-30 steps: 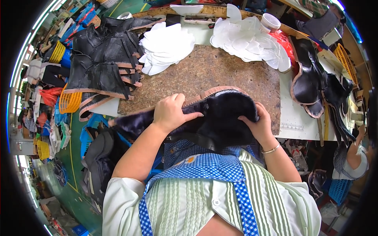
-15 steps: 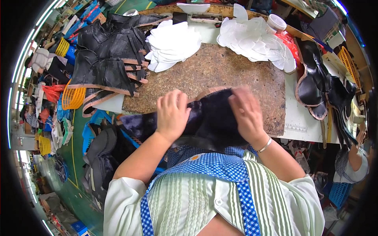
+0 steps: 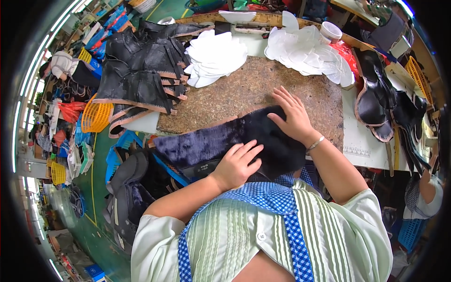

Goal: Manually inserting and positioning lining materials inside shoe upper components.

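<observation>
**Dark furry piece [image 3: 202, 145] spread fur side up, apparently midway through handling**

Lying across the near edge of the brown board [image 3: 305, 84] on the white tabletop [image 3: 349, 113]. Under the left hand [image 3: 237, 164], loosely bent and apparently gripping nothing; beneath the right hand [image 3: 296, 120], splayed and released, at the far edge. Already laid out, by the look of it, but apart from any pile. Heaped farther left: black pieces [image 3: 141, 61] with tan edging; beyond, white shapes [image 3: 216, 56]. Impossible to tell how much remains.
</observation>
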Available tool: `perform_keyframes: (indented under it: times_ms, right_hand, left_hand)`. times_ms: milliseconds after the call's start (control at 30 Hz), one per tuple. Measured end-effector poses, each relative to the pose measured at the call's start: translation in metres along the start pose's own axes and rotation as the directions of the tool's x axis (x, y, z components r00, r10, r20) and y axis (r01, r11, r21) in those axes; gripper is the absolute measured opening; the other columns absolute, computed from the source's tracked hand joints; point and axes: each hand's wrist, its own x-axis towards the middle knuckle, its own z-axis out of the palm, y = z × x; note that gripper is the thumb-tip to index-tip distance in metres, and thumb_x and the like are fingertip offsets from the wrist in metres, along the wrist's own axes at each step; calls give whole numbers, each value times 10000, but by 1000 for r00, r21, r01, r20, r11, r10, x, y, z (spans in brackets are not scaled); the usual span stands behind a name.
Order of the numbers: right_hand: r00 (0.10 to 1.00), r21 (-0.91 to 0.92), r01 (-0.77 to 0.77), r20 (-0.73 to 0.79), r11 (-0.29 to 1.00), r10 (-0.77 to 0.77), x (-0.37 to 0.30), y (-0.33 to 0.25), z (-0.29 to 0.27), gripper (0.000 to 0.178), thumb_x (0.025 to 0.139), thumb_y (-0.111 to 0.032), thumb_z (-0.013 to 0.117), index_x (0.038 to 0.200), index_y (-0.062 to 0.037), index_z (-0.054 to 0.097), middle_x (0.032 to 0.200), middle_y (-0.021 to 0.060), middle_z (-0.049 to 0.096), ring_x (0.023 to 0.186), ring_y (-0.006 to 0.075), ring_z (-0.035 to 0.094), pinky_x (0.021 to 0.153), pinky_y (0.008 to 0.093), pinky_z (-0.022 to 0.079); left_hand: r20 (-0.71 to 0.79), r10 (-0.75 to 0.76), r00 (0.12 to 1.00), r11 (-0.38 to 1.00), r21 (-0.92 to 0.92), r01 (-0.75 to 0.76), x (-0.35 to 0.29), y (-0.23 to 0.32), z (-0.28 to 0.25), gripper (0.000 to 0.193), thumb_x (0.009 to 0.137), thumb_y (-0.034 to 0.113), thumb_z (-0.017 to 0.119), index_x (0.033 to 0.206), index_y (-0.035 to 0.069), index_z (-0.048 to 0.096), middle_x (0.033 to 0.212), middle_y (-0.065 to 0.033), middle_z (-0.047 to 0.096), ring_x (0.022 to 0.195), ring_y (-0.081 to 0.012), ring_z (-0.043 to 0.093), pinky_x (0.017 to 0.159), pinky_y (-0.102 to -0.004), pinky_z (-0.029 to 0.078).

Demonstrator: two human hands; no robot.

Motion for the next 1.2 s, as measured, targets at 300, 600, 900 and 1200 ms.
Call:
perform_keyframes:
  times_ms: [300,600,900,1200]
  right_hand:
    - [995,702,-18,85,712,-58,-16,-62,-149,453,749,-12,767,1173,45,617,1043,46,674,954,118,607,875,272,488]
    - [966,966,-132,76,220,246,-14,-72,-155,243,869,29,644,1112,46,641,995,26,679,859,79,614,798,236,517]
    - [991,717,1,-96,698,97,14,-99,-206,133,914,-90,639,999,6,605,757,-18,572,709,46,476,650,211,418]
    - [813,317,400,-555,860,-174,13,-125,-211,226,898,-8,593,1123,1,608,873,118,679,781,196,666,736,256,501]
  left_hand:
    - [-193,-646,739,336,-940,48,32,1,-131,252,907,-34,594,1158,-8,591,1052,-51,660,928,-96,606,830,-248,484]
    - [-177,-345,922,507,-862,24,27,-21,-158,475,772,-70,665,1210,40,520,1201,-90,592,1120,-171,564,988,-343,428]
    - [171,127,977,989,-99,-111,59,25,-268,1009,598,434,839,1322,-112,396,1283,-246,495,1174,-397,499,1023,-438,381]
    - [-287,-216,933,976,-41,213,78,23,-212,404,735,299,809,897,-8,603,720,-146,640,623,-296,640,577,-374,497]
